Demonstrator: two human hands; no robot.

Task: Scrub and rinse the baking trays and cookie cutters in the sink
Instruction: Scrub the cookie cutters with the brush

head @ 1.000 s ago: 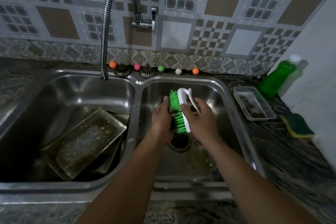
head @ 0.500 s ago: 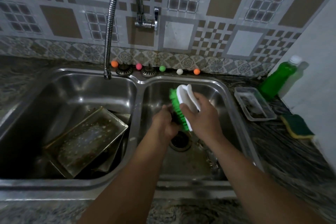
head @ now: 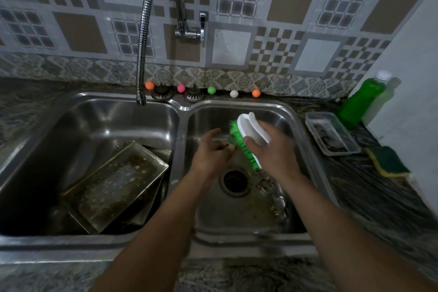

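- Right hand [head: 272,149]: grip clamped on the scrub brush [head: 248,140], bristles facing 9 o'clock.
- Left hand [head: 212,152]: fingers curled against the bristles; any held item hidden.
- Baking tray [head: 113,185]: left basin, 9 o'clock of both hands.
- Cookie cutters [head: 275,199]: right basin floor, 6 o'clock of the brush.

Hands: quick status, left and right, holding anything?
Left hand: fingers curled against the bristles, contents cannot be told.
Right hand: grips the scrub brush.

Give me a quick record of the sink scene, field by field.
right hand: grips white-backed green-bristled scrub brush
left hand: curled against bristles, held item too blurred to tell
left basin: soapy rectangular metal baking tray, tilted
right basin: metal cookie cutters beside drain
counter right: green liquid bottle, clear plastic tub, green-yellow sponge
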